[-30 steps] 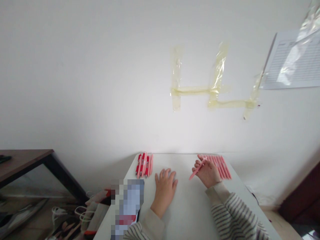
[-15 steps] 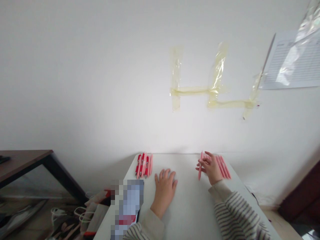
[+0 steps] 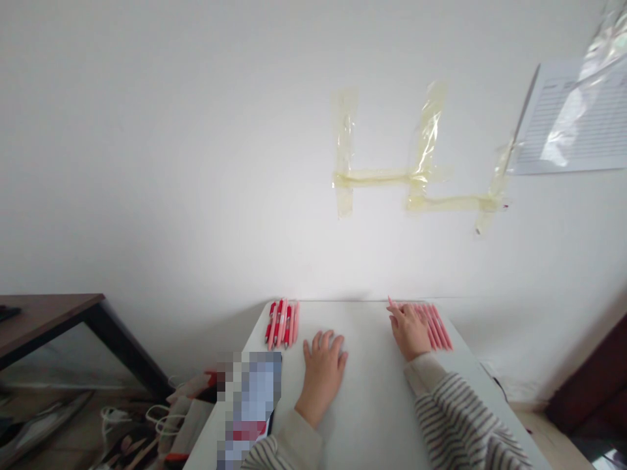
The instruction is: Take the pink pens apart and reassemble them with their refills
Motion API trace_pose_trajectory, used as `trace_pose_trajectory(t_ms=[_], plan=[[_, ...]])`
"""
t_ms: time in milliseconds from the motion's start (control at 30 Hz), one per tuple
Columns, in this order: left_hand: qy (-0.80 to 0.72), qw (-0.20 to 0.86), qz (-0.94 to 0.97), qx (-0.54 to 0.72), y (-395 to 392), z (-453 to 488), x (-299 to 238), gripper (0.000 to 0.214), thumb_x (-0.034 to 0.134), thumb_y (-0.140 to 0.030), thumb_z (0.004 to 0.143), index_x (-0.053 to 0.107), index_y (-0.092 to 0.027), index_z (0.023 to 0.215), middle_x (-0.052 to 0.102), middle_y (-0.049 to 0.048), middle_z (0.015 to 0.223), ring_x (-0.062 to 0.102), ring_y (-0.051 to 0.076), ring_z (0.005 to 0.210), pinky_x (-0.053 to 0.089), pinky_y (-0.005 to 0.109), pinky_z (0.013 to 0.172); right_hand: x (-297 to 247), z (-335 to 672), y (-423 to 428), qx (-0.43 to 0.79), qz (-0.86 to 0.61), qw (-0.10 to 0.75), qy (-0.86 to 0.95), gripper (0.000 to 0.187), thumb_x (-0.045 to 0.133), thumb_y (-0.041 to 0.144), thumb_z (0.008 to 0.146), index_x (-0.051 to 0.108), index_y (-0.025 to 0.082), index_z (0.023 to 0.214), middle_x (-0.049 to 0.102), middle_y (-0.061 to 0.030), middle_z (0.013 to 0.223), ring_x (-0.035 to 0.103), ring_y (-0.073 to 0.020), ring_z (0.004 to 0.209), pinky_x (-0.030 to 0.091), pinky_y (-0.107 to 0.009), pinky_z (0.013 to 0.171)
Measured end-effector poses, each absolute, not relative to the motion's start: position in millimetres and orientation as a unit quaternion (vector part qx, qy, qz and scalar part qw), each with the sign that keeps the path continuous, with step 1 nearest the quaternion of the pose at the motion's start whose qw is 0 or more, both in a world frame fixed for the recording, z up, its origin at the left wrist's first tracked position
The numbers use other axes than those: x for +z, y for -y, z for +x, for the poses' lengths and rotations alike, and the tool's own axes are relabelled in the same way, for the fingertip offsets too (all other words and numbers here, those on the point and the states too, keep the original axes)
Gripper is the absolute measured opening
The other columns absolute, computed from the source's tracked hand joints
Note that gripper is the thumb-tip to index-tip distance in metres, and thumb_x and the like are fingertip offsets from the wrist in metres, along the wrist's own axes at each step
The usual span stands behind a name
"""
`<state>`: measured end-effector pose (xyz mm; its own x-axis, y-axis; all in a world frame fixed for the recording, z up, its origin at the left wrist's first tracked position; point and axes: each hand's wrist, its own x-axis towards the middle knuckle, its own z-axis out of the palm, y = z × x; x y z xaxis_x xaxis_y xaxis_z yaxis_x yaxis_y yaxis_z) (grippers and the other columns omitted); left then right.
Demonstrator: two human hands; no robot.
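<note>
My left hand (image 3: 324, 369) lies flat on the white table (image 3: 365, 405) with its fingers spread, holding nothing. My right hand (image 3: 410, 331) is at the far right of the table, its fingers closed on a pink pen (image 3: 390, 302); only the pen's tip shows past the fingers. Just right of that hand lies a row of pink pens (image 3: 439, 326), side by side and partly covered by the hand. At the far left of the table, a group of red and pink pens (image 3: 282, 324) lies close together.
A blurred-out flat object (image 3: 255, 398) lies on the table's left edge. The wall (image 3: 220, 163) with yellowed tape (image 3: 377, 178) rises behind the table. Bags and cords (image 3: 166, 424) lie on the floor at left, near a brown desk (image 3: 53, 320).
My right hand has lowered the pink pen to the table, beside the row of pink pens, and turned palm down. My left hand has stayed in place.
</note>
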<state>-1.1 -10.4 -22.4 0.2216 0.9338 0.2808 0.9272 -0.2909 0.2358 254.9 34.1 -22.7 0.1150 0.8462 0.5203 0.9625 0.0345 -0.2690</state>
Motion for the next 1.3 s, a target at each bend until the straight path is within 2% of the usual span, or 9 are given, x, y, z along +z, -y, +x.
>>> trace_pose_trajectory(t_ms=[133,267,433,967,1300], plan=[[-0.594,0.009,0.781,0.190,9.1,-1.2,-23.4,0.037,0.044,-0.037,0.096,0.056,-0.035,0.131,0.053,0.0032,0.145,0.039,0.029,0.139,0.025,0.066,0.117,-18.9,246.8,-31.1,-0.140,-0.718,0.203,0.651,0.030,0.048,0.022,0.094,0.070,0.028,0.114,0.065,-0.0115,0.111,0.051,-0.0288,0.113,0.017,-0.060,0.112],[-0.595,0.007,0.782,0.189,7.4,-1.1,-24.3,0.037,0.044,-0.036,0.096,0.057,-0.035,0.130,0.053,0.0030,0.144,0.040,0.029,0.138,0.026,0.066,0.117,-13.1,241.8,-27.9,-0.157,-0.725,0.172,0.648,0.027,0.049,0.025,0.095,0.071,0.030,0.110,0.065,-0.0117,0.111,0.049,-0.0312,0.113,0.017,-0.064,0.110],[-0.595,0.009,0.781,0.189,8.0,-1.8,-26.2,0.037,0.044,-0.036,0.096,0.056,-0.035,0.131,0.052,0.0033,0.145,0.039,0.029,0.139,0.025,0.066,0.117,-10.4,239.2,-25.5,-0.160,-0.727,0.171,0.645,0.027,0.048,0.022,0.093,0.073,0.026,0.103,0.064,-0.0148,0.115,0.047,-0.0342,0.115,0.019,-0.066,0.107],[-0.597,-0.002,0.782,0.179,9.0,-1.4,-25.3,0.038,0.044,-0.035,0.096,0.055,-0.036,0.132,0.052,0.0036,0.145,0.038,0.029,0.139,0.027,0.064,0.117,-22.6,242.6,-30.8,-0.130,-0.741,0.172,0.636,0.045,0.041,0.023,0.093,0.058,0.026,0.134,0.056,-0.0140,0.137,0.042,-0.0362,0.126,0.020,-0.068,0.108],[-0.596,0.001,0.783,0.178,9.5,-1.4,-23.7,0.039,0.044,-0.036,0.096,0.054,-0.036,0.133,0.051,0.0039,0.145,0.038,0.029,0.139,0.027,0.064,0.117,-28.3,245.9,-33.7,-0.134,-0.734,0.204,0.634,0.042,0.043,0.025,0.092,0.060,0.030,0.131,0.057,-0.0107,0.133,0.043,-0.0345,0.123,0.022,-0.066,0.108]])
